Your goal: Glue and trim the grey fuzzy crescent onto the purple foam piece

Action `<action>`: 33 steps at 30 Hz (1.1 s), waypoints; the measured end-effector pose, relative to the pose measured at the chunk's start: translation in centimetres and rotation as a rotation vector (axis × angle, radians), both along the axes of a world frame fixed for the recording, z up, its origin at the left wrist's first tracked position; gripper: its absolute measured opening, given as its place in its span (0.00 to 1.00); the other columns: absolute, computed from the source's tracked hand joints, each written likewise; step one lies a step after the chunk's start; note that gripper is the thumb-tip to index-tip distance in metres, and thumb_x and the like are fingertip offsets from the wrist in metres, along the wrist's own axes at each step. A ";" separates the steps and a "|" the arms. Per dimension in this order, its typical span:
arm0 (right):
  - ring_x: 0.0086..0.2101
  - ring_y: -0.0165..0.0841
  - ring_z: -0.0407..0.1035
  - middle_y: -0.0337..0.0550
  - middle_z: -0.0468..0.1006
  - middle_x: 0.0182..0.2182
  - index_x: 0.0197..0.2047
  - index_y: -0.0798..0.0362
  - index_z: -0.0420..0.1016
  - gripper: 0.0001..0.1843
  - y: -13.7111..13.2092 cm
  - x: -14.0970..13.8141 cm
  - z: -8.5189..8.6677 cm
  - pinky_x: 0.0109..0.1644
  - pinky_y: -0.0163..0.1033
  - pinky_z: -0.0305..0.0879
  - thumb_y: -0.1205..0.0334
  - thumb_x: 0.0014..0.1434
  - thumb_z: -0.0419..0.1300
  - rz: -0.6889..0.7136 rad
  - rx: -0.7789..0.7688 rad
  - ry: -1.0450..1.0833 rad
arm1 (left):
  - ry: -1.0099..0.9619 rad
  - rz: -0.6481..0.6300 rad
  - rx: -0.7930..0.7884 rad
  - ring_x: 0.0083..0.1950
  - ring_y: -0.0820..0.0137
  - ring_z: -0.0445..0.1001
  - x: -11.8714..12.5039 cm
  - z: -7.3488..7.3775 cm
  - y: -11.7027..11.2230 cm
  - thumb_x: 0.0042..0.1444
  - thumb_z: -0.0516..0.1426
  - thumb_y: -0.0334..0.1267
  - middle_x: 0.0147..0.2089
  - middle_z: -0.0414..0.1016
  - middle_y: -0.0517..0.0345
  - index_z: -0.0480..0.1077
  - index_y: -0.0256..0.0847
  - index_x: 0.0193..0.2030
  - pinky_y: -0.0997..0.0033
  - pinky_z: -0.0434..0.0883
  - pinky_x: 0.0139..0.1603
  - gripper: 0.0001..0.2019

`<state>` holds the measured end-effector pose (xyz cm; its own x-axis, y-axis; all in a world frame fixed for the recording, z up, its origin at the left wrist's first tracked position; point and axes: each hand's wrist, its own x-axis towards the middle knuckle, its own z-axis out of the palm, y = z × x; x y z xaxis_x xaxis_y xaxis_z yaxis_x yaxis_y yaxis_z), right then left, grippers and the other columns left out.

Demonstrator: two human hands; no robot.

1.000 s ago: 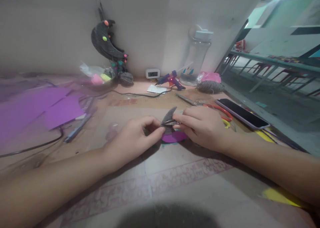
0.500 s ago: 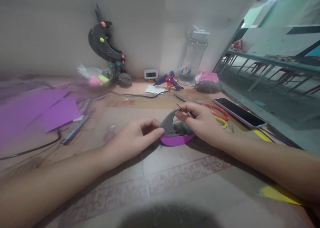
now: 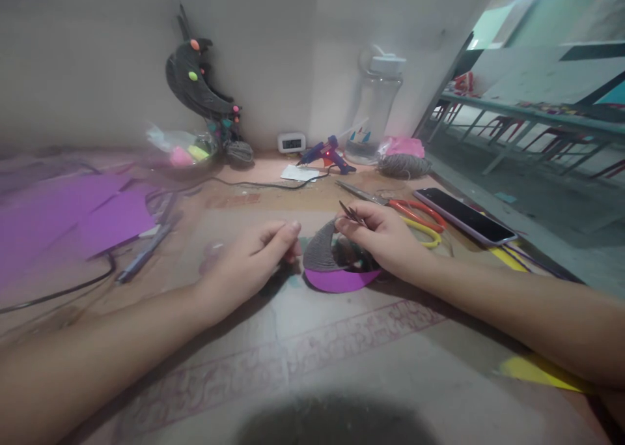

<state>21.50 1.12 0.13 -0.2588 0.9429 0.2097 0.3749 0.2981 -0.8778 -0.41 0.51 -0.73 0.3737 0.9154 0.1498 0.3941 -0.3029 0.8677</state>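
The worktable (image 3: 312, 380) stood against the wall; purple paper sheets (image 3: 114, 223) covered its left side; a clear water bottle (image 3: 374, 109) stood at the rear; a dark crescent ornament (image 3: 193, 83) leaned on the wall, left of it. The left hand (image 3: 261, 256) was narrowed, thumb and fingertips together, just left of the workpiece; I could not tell whether a strand lay between them; the right hand (image 3: 385, 236) was closed on a slim pointed tool (image 3: 347, 209). Orange-and-yellow-handled scissors (image 3: 417, 214) lay behind the right hand, a smartphone (image 3: 463, 215) beside them; the hot glue gun (image 3: 325, 153) rested farther back, indicator lit. The workpiece, a grey, yarn-covered curved piece (image 3: 320, 249) with a purple paper band (image 3: 342, 281) along its lower edge, was at table centre, between the hands, its upper tip at the right fingers; a white digital clock (image 3: 291, 143) stood behind the glue gun.
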 end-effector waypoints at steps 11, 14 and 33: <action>0.23 0.26 0.59 0.34 0.64 0.21 0.29 0.53 0.68 0.13 -0.1 0.0 0.1 0.28 0.33 0.56 0.52 0.57 0.59 0.008 -0.005 0.010 | -0.090 -0.019 -0.064 0.35 0.68 0.76 0.4 -0.1 0.2 0.62 0.53 0.46 0.32 0.76 0.60 0.70 0.43 0.50 0.70 0.71 0.37 0.14; 0.23 0.25 0.58 0.34 0.65 0.22 0.30 0.53 0.69 0.13 -0.1 0.0 0.0 0.27 0.32 0.56 0.52 0.58 0.59 0.017 0.005 0.013 | 0.046 -0.078 -0.018 0.37 0.67 0.75 0.4 0.1 0.0 0.60 0.55 0.48 0.35 0.79 0.59 0.75 0.43 0.38 0.70 0.71 0.39 0.13; 0.23 0.24 0.59 0.33 0.65 0.22 0.32 0.54 0.71 0.12 0.1 -0.2 -0.1 0.26 0.31 0.55 0.53 0.60 0.59 0.042 0.002 0.027 | 0.078 -0.120 0.013 0.31 0.70 0.68 0.3 0.6 -0.3 0.63 0.49 0.46 0.27 0.70 0.62 0.69 0.41 0.26 0.74 0.63 0.32 0.18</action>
